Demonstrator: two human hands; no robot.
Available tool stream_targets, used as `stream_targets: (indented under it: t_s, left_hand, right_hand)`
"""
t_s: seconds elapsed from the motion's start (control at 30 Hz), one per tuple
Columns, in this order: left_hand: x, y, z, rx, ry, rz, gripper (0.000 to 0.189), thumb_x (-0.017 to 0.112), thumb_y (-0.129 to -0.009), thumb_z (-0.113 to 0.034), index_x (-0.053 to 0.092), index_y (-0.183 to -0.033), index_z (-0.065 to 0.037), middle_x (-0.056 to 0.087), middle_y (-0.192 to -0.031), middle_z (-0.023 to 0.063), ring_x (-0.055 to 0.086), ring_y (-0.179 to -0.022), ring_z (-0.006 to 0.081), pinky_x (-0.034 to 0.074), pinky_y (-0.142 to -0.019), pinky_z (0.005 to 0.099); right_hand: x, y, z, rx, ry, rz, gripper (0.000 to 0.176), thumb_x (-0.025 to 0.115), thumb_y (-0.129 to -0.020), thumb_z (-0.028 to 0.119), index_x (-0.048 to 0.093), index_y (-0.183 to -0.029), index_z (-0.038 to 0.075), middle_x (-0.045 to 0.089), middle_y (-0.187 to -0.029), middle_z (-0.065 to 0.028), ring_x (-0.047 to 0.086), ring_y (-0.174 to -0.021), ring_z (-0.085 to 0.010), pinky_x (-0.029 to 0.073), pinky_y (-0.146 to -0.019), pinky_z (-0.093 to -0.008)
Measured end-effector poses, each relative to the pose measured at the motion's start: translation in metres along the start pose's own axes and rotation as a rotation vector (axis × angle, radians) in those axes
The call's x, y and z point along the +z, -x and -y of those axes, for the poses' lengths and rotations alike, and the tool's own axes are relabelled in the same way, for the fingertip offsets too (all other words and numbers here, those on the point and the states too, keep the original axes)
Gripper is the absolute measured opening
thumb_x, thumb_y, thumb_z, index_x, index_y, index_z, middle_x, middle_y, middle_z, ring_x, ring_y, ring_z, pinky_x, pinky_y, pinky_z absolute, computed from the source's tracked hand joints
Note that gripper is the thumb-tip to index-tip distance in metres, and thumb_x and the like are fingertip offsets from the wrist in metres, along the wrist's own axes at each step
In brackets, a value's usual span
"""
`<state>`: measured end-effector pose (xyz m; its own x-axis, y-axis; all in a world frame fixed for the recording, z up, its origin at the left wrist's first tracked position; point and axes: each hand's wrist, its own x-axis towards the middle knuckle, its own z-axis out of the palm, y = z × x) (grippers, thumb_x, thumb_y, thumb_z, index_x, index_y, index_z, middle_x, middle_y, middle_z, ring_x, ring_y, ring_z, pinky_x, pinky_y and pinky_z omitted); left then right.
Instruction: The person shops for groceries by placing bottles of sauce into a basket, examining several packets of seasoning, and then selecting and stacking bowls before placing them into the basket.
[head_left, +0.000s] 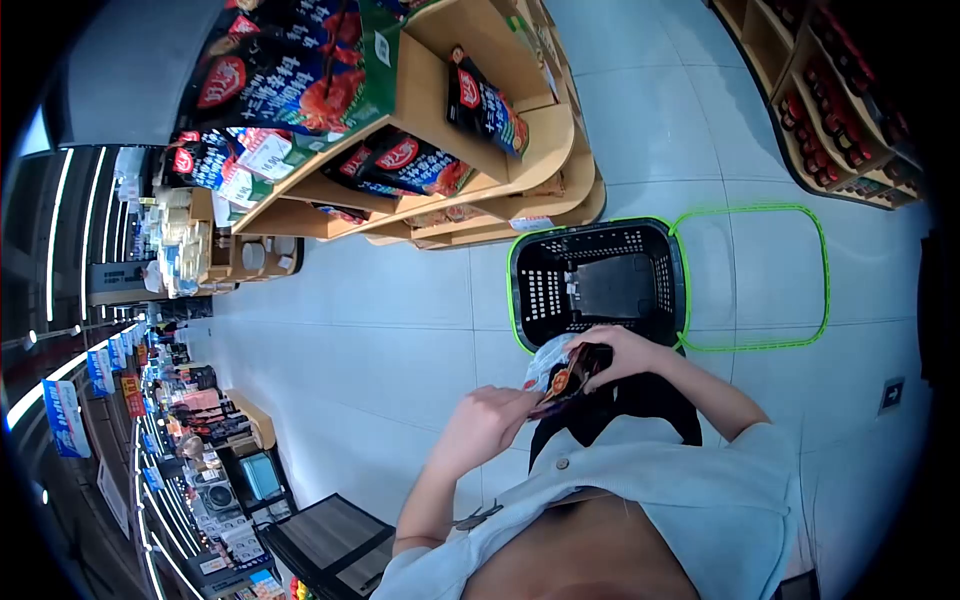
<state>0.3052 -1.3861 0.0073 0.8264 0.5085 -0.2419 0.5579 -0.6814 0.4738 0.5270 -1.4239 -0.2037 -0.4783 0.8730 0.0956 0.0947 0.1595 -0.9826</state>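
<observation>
A dark food pouch [562, 383] with a red logo and a pale bluish section is held in front of my body. The fingers of my left hand [490, 425] are closed on its lower left edge. On the opposite side, my right hand [620, 355] grips its upper right part with thumb and fingers. Just beyond the pouch, on the floor, stands a black shopping basket [545, 290] with slotted walls. Its bright green handle [826, 275] is folded out to the right. No goods show in the visible part of the basket; my right hand overlaps its near edge.
A wooden shelf unit [420, 90] with dark pouches [485, 105] and price tags [268, 155] rises at the upper left. Another shelf [800, 110] with red-topped jars [805, 140] stands upper right. A dark screen-like panel [330, 545] is at lower left on the tiled floor [380, 320].
</observation>
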Motion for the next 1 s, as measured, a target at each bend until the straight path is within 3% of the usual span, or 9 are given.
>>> stream_targets:
  t_s: [0.17,0.2,0.3,0.43,0.5,0.57,0.9,0.97,1.0]
  left_hand:
    - [-0.05,0.006,-0.067,0.113,0.023,-0.113,0.021,0.061,-0.074,-0.001,0.062,-0.095,-0.002,0.065,-0.084,0.0103,0.063,-0.073,0.0252,0.048,-0.063,0.0338]
    - [-0.058,0.006,-0.077,0.148,0.016,-0.147,0.021,0.061,-0.073,0.0,0.062,-0.094,-0.001,0.065,-0.084,0.0102,0.063,-0.072,0.0251,0.047,-0.062,0.0334]
    - [-0.071,0.008,-0.104,0.206,0.008,-0.23,0.019,0.061,-0.073,0.0,0.061,-0.092,0.002,0.063,-0.08,0.0104,0.062,-0.071,0.0244,0.046,-0.06,0.0319]
    - [-0.083,0.008,-0.135,0.11,-0.058,-0.365,0.019,0.062,-0.072,0.003,0.061,-0.091,0.002,0.062,-0.078,0.0116,0.059,-0.065,0.0245,0.044,-0.058,0.0308]
    - [-0.082,0.012,-0.143,0.039,-0.108,-0.469,0.018,0.062,-0.072,0.005,0.062,-0.09,0.003,0.061,-0.076,0.0122,0.057,-0.061,0.0246,0.043,-0.057,0.0304]
    - [-0.076,0.02,-0.145,-0.073,-0.139,-0.613,0.021,0.062,-0.072,0.006,0.062,-0.092,0.003,0.061,-0.072,0.0116,0.054,-0.057,0.023,0.041,-0.055,0.03]
    - [-0.039,0.093,-0.154,-0.33,-0.273,-1.088,0.028,0.063,-0.073,0.006,0.064,-0.1,0.0,0.06,-0.074,0.0096,0.052,-0.063,0.02,0.043,-0.063,0.0305]
    - [-0.023,0.113,-0.142,-0.314,-0.341,-1.253,0.03,0.066,-0.073,0.004,0.063,-0.103,0.001,0.064,-0.088,0.0105,0.059,-0.087,0.0241,0.045,-0.079,0.0304]
    - [-0.012,0.126,-0.134,-0.374,-0.418,-1.363,0.039,0.066,-0.077,-0.002,0.055,-0.115,-0.001,0.06,-0.102,0.0116,0.055,-0.098,0.0229,0.041,-0.087,0.0319]
  right_hand:
    - [-0.031,0.024,0.057,-0.192,-0.053,-0.047,0.081,0.085,-0.054,0.03,0.053,-0.125,0.011,0.051,-0.129,-0.0076,0.048,-0.113,-0.0255,0.031,-0.1,-0.0382]
    - [-0.043,0.027,0.068,-0.181,-0.071,0.044,0.086,0.085,-0.056,0.034,0.048,-0.131,0.014,0.043,-0.136,-0.009,0.039,-0.12,-0.0265,0.03,-0.102,-0.0388]
    - [-0.071,0.041,0.102,-0.201,-0.005,0.18,0.088,0.085,-0.055,0.036,0.047,-0.131,0.014,0.043,-0.136,-0.0083,0.038,-0.122,-0.026,0.029,-0.102,-0.0387]
    - [-0.092,0.043,0.126,-0.311,0.05,0.25,0.079,0.084,-0.058,0.038,0.052,-0.125,0.01,0.053,-0.124,-0.0106,0.049,-0.111,-0.0277,0.036,-0.097,-0.0354]
    - [-0.089,0.043,0.139,-0.248,-0.045,0.239,0.056,0.078,-0.065,0.044,0.061,-0.091,-0.002,0.063,-0.086,-0.0162,0.061,-0.077,-0.0266,0.048,-0.067,-0.032]
    - [-0.075,0.044,0.13,-0.115,0.012,0.22,0.057,0.074,-0.068,0.049,0.056,-0.073,-0.005,0.058,-0.068,-0.0181,0.06,-0.065,-0.0285,0.046,-0.06,-0.034]
    - [-0.007,0.034,0.186,-0.213,0.225,0.234,0.055,0.062,-0.084,0.042,0.048,-0.058,-0.005,0.051,-0.057,-0.0219,0.055,-0.055,-0.0368,0.043,-0.053,-0.0415]
    - [0.006,0.033,0.195,-0.253,0.21,0.172,0.053,0.062,-0.084,0.04,0.05,-0.059,-0.006,0.051,-0.057,-0.0247,0.054,-0.053,-0.0388,0.042,-0.049,-0.0404]
    - [0.013,0.031,0.188,-0.232,0.189,0.179,0.051,0.062,-0.084,0.038,0.053,-0.062,-0.007,0.052,-0.057,-0.0227,0.055,-0.051,-0.0333,0.042,-0.048,-0.0385]
